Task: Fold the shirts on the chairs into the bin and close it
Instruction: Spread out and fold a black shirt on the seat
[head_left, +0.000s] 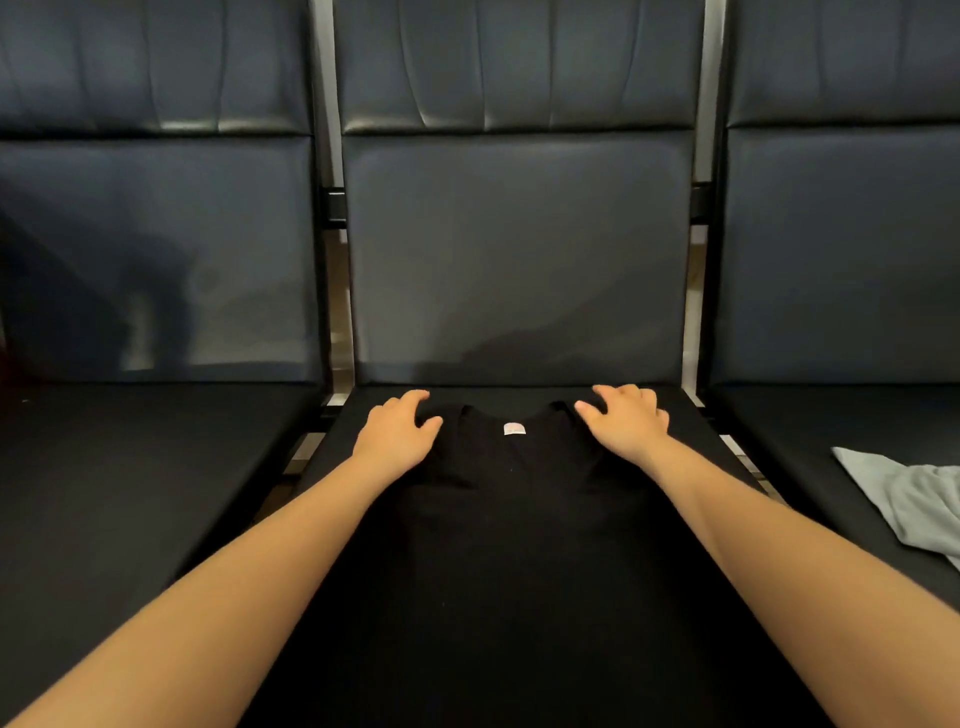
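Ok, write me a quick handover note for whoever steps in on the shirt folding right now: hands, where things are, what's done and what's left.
Left hand: curled fingers on the left shoulder of the black shirt, by the collar.
Right hand: same on the right shoulder.
Black shirt: spread flat on the middle chair seat, collar towards the backrest, white label showing. Not folded yet.
Grey shirt: lying crumpled on the chair to the right, untouched.
Bin: not in view.
Done: black shirt laid out.
Left: fold the black shirt, fold the grey one, put both in the bin, close it.
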